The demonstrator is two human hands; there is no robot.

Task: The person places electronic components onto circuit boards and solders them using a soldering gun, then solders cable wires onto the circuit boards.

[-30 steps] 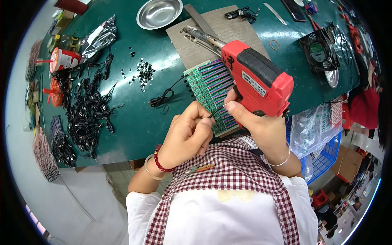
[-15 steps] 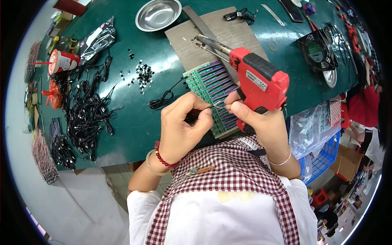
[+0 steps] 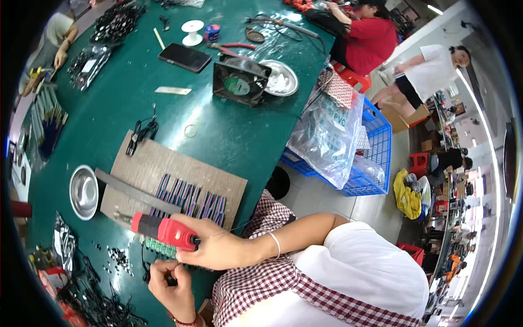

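Note:
My right hand (image 3: 215,245) is wrapped around a red and black soldering gun (image 3: 169,231), held over a row of green circuit boards (image 3: 159,248). Purple, blue and dark wires (image 3: 188,197) run from the boards across a brown work board (image 3: 158,161). A flat metal bar (image 3: 136,192) lies on that board, passing behind the gun. Close to the boards' near edge, my left hand (image 3: 170,283) has thumb and fingers pinched together; what is between them is too small to make out. My hand and the gun hide most of the circuit boards.
Left of the work board stand a metal bowl (image 3: 84,193) and scattered small black parts (image 3: 119,260), with black cables (image 3: 103,300) nearer me. A fan (image 3: 239,82), phone (image 3: 185,57) and foil-lined dish (image 3: 280,78) sit farther off. A blue crate (image 3: 376,147) is beside the table. Other people are nearby.
The view has swung round to the right, bringing the crate and other people into sight. My right hand still grips the soldering gun; my left hand stays pinched by the boards.

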